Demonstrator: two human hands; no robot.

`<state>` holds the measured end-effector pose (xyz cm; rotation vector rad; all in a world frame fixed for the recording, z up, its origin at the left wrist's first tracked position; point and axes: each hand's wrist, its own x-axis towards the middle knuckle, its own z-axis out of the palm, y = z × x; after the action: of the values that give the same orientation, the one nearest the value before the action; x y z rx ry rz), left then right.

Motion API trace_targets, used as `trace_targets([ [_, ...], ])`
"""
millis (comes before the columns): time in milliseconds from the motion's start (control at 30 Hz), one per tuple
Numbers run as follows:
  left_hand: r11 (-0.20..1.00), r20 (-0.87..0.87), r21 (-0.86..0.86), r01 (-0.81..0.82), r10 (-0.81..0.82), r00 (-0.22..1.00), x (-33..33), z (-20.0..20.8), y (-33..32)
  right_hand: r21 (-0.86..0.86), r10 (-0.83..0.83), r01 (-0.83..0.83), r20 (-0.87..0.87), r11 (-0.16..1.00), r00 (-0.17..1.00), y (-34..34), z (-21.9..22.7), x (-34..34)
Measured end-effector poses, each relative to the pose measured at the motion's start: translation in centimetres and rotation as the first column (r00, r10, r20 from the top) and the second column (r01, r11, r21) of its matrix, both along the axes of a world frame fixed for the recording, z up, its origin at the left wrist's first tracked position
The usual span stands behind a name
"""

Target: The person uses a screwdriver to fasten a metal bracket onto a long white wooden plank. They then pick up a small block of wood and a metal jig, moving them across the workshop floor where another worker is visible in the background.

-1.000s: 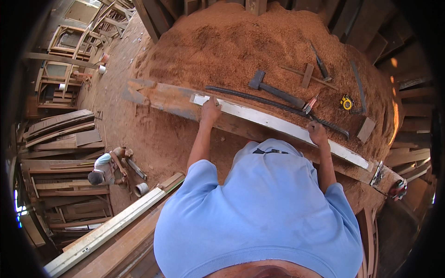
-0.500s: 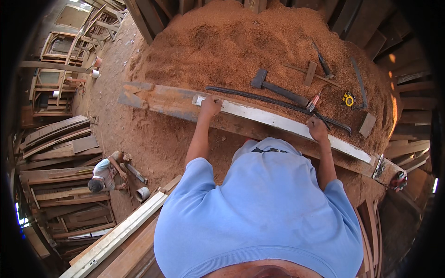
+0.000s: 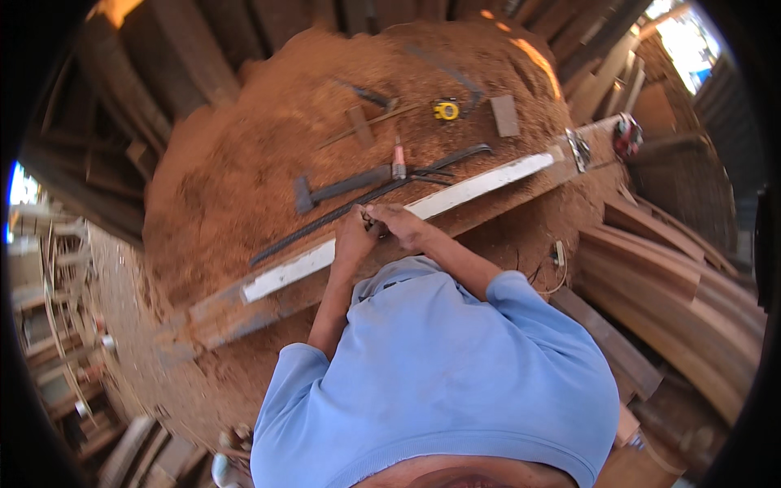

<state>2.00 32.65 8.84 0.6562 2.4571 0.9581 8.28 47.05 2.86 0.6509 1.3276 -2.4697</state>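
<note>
A long white-faced strip (image 3: 480, 183) lies along a wider, dusty wooden plank (image 3: 207, 327) in front of me. Over the strip's middle, my left hand (image 3: 353, 237) and my right hand (image 3: 402, 225) meet, fingers closed together. Something small and dark shows between the fingertips; its kind cannot be made out. Just beyond the hands, a dark ridged metal bar (image 3: 313, 224) runs beside the strip. A hammer (image 3: 351, 182) and a red-handled tool (image 3: 399, 161) rest behind that bar.
On the sawdust heap (image 3: 220, 187) lie a yellow tape measure (image 3: 446, 110), a wooden block (image 3: 503, 116), a crossed wooden piece (image 3: 359, 126) and a metal square (image 3: 465, 84). A metal clamp-like piece (image 3: 578, 151) and red tool (image 3: 626, 136) sit at the plank's right end. Stacked boards (image 3: 651, 281) fill the right.
My hands have left their separate places on the white strip and come together over its middle. The view has turned to the right; the crouching co-worker is now mostly out of it.
</note>
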Motion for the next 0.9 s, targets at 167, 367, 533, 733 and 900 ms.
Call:
trace_targets([
  [167,0.959,0.159,0.010,0.282,-0.280,0.947,1.6,2.6,6.3,-0.223,-0.213,0.258,0.208,0.940,0.955,5.1,1.3,5.6],
  [367,0.889,0.076,0.045,0.456,-0.458,0.886,2.8,-0.9,12.0,-0.008,-0.552,0.555,0.095,0.832,0.828,17.7,-0.2,13.6],
  [533,0.872,0.285,0.129,0.473,-0.489,0.824,6.0,-2.0,20.3,0.501,-0.744,0.617,0.085,0.607,0.663,36.1,-0.9,22.2],
  [733,0.862,0.426,0.142,0.487,-0.497,0.756,13.5,-2.2,33.3,0.932,-0.697,0.222,0.044,0.286,0.716,56.2,-3.6,29.0],
  [900,0.855,0.472,0.106,0.507,-0.492,0.732,18.9,-0.7,42.1,0.915,-0.651,-0.209,0.394,0.345,0.649,67.3,-5.7,30.8],
])
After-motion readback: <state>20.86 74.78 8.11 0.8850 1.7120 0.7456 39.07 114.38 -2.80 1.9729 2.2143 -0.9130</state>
